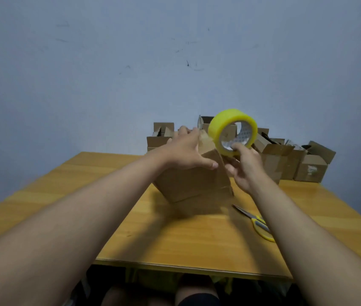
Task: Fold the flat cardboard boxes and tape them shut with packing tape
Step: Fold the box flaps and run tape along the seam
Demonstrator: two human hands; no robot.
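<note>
Cardboard box (194, 184): stands folded near the middle of the wooden table (175, 239), tipped with one corner toward the camera; likely angled so the top seam faces the roll.
Left hand (186, 151): laid over the top of the box, fingers spread and fairly straight, thumb down the near face; no curl round an edge visible. Judged purpose: hold flaps shut and brace the box against the pull of the tape.
Right hand (243, 166): pinches the tape roll, thumb inside the core, fingers under the outer rim. Grip narrow, closed on the roll only.
Tape roll (232, 131): yellow-tinted, held upright just beside the box's top right edge, lower rim close to the cardboard. Whether a loose end is already stuck to the box: cannot tell.
Scissors (254, 221): yellow-handled, flat on the table right of the box, partly hidden by the right forearm; within reach for cutting.
Other boxes (285, 160): crowded along the far edge, several with flaps open.
Step in hand: probably starting a strip across the top seam.
Risk: box sliding if downward pressure slackens.
</note>
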